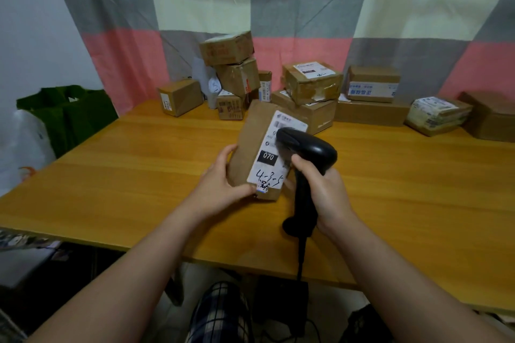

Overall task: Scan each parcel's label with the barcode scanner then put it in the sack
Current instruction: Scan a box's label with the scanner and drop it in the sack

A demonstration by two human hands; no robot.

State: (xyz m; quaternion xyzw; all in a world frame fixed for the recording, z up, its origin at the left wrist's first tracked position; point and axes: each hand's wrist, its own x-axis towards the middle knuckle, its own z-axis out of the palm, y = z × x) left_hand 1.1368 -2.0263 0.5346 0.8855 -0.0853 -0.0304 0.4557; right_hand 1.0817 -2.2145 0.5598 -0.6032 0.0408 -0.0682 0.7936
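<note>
Parcel number one of many is lifted above the middle of the worktop, tilted so that its white label faces up toward the person and the reader. The left hand grips it by the near end, thumb up the left side and fingers curled under the near edge, which leaves most of the printed face bare. The right hand has its fingers wrapped tight round the handle of the black barcode scanner, whose head hangs just over the far right part of the label, nose pointing down at it; this looks like the scan itself, though no beam shows. A cable drops from the handle past the near edge of the worktop. Along the far edge a pile of other parcels waits in front of a curtain. The green sack stands open off the far left corner of the worktop, on the same side as the hand carrying the box, so a swing leftward should suit the drop.
</note>
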